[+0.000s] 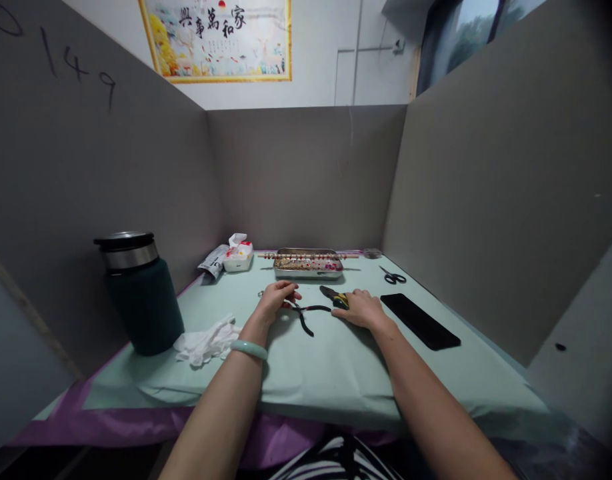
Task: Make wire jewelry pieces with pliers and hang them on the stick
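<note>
My left hand (277, 297) is over the middle of the cloth, its fingers closed in a pinch. What lies between the fingertips is too small to make out. Just under those fingers are the jaws of small black-handled pliers (306, 320), which lie on the cloth with handles spread. To the right, my right hand (362, 308) is closed around the yellow-and-black handles of a pair of pliers (340, 300); their dark head points away to the left. Behind both hands stands a metal tray (309, 273) with small red and gold pieces, and beaded sticks (311, 257) lie across it.
A dark green flask (145, 300) and crumpled white tissue (209, 341) are on the left. Further back are a tissue pack (239, 258) and a grey-white packet (215, 261). Scissors (395, 277) and a black phone (420, 321) lie right. Grey partitions (306, 180) enclose the table.
</note>
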The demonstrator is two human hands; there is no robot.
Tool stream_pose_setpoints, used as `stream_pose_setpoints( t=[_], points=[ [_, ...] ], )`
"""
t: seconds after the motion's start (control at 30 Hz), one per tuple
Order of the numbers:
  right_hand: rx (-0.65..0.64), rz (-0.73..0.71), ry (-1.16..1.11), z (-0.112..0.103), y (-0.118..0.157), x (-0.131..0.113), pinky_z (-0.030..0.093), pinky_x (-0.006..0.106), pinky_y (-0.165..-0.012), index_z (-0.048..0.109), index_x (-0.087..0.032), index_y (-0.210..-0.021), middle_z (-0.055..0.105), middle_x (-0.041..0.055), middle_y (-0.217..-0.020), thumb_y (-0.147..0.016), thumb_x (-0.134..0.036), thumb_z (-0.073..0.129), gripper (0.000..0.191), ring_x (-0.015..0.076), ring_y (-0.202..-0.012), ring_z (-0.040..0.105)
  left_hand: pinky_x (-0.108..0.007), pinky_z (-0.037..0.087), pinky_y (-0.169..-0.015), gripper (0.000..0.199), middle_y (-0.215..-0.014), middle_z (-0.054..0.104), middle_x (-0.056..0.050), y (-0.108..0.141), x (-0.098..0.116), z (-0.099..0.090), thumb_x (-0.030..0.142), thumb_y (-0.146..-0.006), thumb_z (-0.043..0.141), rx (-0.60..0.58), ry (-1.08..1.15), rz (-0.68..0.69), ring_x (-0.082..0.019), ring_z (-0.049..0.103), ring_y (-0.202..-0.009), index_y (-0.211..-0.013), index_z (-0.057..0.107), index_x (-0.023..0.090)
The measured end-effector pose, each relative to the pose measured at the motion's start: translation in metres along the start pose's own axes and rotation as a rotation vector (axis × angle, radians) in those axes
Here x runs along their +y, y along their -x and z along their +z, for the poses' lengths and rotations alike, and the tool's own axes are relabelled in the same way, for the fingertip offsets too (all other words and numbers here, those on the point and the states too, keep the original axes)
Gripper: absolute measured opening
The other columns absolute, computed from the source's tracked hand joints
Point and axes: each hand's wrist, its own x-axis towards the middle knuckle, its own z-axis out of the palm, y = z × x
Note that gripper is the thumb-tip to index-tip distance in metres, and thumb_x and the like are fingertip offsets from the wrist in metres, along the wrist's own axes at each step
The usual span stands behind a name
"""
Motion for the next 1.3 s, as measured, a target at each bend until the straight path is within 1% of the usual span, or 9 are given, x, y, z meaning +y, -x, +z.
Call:
stream_pose_setpoints(
  t=[0.1, 0.23, 0.37, 0.47, 0.6, 0.7, 0.93, 1.17, 1.3],
  points=[
    [0.047, 0.031, 0.075, -0.001, 0.002, -0.006, 0.033, 0.045, -0.084, 0.065, -0.014, -0.099, 0.057, 0.0178, -0.108, -0.074, -0.063, 0.05, 0.057, 0.0342, -0.106, 0.046, -0.02, 0.038, -0.05, 0.029, -0.073, 0.066, -0.008, -0.001, -0.002, 0.0, 0.035, -0.068, 0.067, 0.002, 0.038, 0.034, -0.011, 0.054, -0.059, -0.085, 0.058, 0.013],
    [0.239, -0.004, 0.023, -0.004, 0.003, -0.014, 0.035, 0.038, -0.083, 0.067, -0.015, -0.096, 0.06, 0.0158, -0.105, -0.082, -0.052, 0.047, 0.045, 0.0301, -0.104, 0.047, -0.022, 0.041, -0.052, 0.027, -0.076, 0.067, -0.008, -0.006, -0.007, -0.001, 0.033, -0.07, 0.066, -0.013, 0.136, 0.055, -0.012, 0.055, -0.06, -0.088, 0.057, 0.015],
    [0.367, -0.225, -0.283, -0.003, 0.008, -0.034, 0.038, 0.028, -0.077, 0.068, -0.018, -0.089, 0.065, 0.0088, -0.093, -0.089, -0.041, 0.04, 0.036, 0.0196, -0.089, 0.055, -0.027, 0.047, -0.065, 0.026, -0.082, 0.067, -0.01, -0.01, -0.012, -0.001, 0.032, -0.071, 0.068, -0.003, 0.272, 0.072, -0.015, 0.061, -0.073, -0.086, 0.055, 0.015],
    [0.174, -0.392, -0.584, 0.003, 0.014, -0.058, 0.04, 0.024, -0.065, 0.066, -0.017, -0.079, 0.066, 0.0047, -0.078, -0.088, -0.043, 0.041, 0.037, 0.0144, -0.07, 0.057, -0.032, 0.048, -0.075, 0.028, -0.082, 0.067, -0.009, -0.011, -0.015, 0.002, 0.034, -0.069, 0.07, -0.049, 0.349, 0.119, -0.018, 0.062, -0.08, -0.082, 0.054, 0.015],
    [-0.37, -0.417, -0.846, 0.015, 0.012, -0.083, 0.037, 0.02, -0.046, 0.062, -0.014, -0.075, 0.068, 0.0046, -0.071, -0.082, -0.034, 0.048, 0.026, 0.0084, -0.048, 0.052, -0.032, 0.047, -0.077, 0.029, -0.082, 0.066, -0.008, -0.009, -0.015, 0.005, 0.035, -0.07, 0.07, -0.077, 0.396, 0.174, -0.017, 0.062, -0.079, -0.084, 0.054, 0.016],
    [-0.482, -0.422, -0.895, 0.022, 0.002, -0.09, 0.034, 0.019, -0.04, 0.058, -0.014, -0.065, 0.065, 0.004, -0.061, -0.077, -0.026, 0.051, 0.019, 0.0075, -0.042, 0.048, -0.03, 0.047, -0.073, 0.03, -0.08, 0.066, -0.007, -0.007, -0.013, 0.007, 0.037, -0.07, 0.069, -0.076, 0.389, 0.164, -0.016, 0.062, -0.075, -0.084, 0.054, 0.015],
    [-0.077, -0.388, -0.994, 0.029, -0.011, -0.083, 0.032, 0.018, -0.041, 0.053, -0.015, -0.058, 0.057, -0.0005, -0.05, -0.078, -0.024, 0.046, 0.023, 0.0064, -0.039, 0.041, -0.025, 0.048, -0.06, 0.036, -0.088, 0.066, -0.01, -0.011, -0.018, 0.01, 0.039, -0.065, 0.072, -0.105, 0.228, 0.114, -0.017, 0.062, -0.073, -0.089, 0.064, 0.013],
    [0.033, -0.256, -0.933, 0.032, -0.008, -0.074, 0.032, 0.019, -0.042, 0.058, -0.015, -0.067, 0.057, -0.0015, -0.05, -0.081, -0.037, 0.048, 0.027, 0.0078, -0.041, 0.044, -0.024, 0.047, -0.053, 0.027, -0.072, 0.064, -0.009, -0.012, -0.018, 0.007, 0.033, -0.067, 0.07, 0.022, 0.092, 0.063, -0.013, 0.057, -0.058, -0.08, 0.068, 0.01],
    [0.056, -0.261, -0.903, 0.035, -0.009, -0.073, 0.033, 0.018, -0.044, 0.057, -0.015, -0.064, 0.059, -0.0002, -0.052, -0.08, -0.04, 0.05, 0.03, 0.0081, -0.044, 0.046, -0.023, 0.045, -0.05, 0.02, -0.065, 0.062, -0.006, -0.013, -0.021, 0.007, 0.026, -0.068, 0.069, -0.001, 0.076, 0.037, -0.01, 0.055, -0.052, -0.078, 0.067, 0.01]
  ],
)
